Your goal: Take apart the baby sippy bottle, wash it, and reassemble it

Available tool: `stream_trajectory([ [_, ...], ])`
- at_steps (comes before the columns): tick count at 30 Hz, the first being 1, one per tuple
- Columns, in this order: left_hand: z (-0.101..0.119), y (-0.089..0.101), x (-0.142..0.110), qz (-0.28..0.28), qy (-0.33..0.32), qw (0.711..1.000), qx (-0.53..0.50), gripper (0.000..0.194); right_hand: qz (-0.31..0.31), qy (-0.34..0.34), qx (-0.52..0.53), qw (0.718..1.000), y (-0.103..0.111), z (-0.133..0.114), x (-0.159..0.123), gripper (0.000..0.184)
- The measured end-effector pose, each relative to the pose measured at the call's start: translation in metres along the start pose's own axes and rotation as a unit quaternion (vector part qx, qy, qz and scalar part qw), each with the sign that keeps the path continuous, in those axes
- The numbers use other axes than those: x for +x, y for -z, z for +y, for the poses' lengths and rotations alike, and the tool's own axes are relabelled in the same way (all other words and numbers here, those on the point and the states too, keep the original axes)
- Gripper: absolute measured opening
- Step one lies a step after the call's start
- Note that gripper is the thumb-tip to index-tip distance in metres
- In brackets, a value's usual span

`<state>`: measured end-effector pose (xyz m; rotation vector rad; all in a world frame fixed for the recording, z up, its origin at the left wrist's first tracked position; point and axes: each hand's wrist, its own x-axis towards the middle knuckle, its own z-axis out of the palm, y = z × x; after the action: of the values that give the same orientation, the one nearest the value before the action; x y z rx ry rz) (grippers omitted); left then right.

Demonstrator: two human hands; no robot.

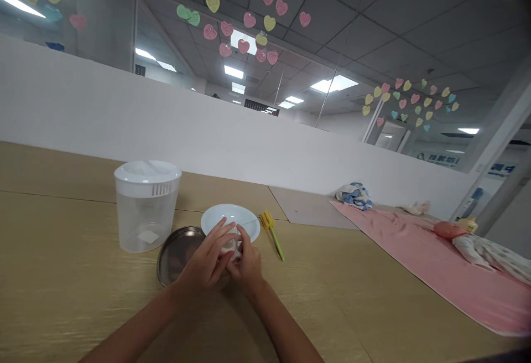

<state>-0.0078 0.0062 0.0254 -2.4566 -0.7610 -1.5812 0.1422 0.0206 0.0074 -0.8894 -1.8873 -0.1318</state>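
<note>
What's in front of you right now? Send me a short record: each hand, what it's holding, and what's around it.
left hand: fingers on a small white object, kind hidden
right hand: fingers on the same object
behind hands: round white shallow dish
left of hands: round dark metal tray, clear plastic canister with white slotted lid
right of dish: yellow-green long-handled brush
surface: light wooden table

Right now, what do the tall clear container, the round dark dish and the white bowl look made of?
The tall container looks like clear plastic: see-through, matte walls. The round dish looks like polished steel, dark with a glossy reflective rim. The white bowl looks like glazed ceramic from its smooth shine, though it could be plastic.
</note>
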Motion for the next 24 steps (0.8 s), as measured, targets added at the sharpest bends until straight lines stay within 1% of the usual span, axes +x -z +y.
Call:
stream_trajectory([
  [2,0.001,0.001,-0.004,-0.025,0.038,0.999,0.002,0.039,0.014,0.022,-0.014,1.0,0.0,-0.001,0.001,0.063],
  [3,0.001,0.001,-0.006,-0.029,0.046,0.998,0.0,0.041,0.023,0.033,-0.017,0.999,0.0,-0.001,0.001,0.063],
  [6,-0.001,-0.003,-0.012,-0.017,0.039,0.999,0.003,0.056,0.044,0.067,-0.022,0.997,0.001,-0.002,0.001,0.067],
  [8,-0.002,-0.007,-0.014,-0.005,0.028,0.999,0.021,0.062,0.035,0.091,-0.026,0.995,0.002,-0.002,0.002,0.064],
  [11,-0.002,-0.011,-0.016,0.001,0.023,0.999,0.039,0.058,0.018,0.112,-0.019,0.993,0.003,-0.002,0.003,0.059],
  [19,-0.004,-0.014,-0.022,0.028,0.068,0.997,0.034,0.046,0.061,0.081,0.027,0.995,0.0,-0.006,0.003,0.053],
  [24,-0.001,-0.011,-0.018,0.021,0.092,0.995,-0.024,0.041,0.073,0.074,0.019,0.994,-0.003,-0.008,0.002,0.052],
])
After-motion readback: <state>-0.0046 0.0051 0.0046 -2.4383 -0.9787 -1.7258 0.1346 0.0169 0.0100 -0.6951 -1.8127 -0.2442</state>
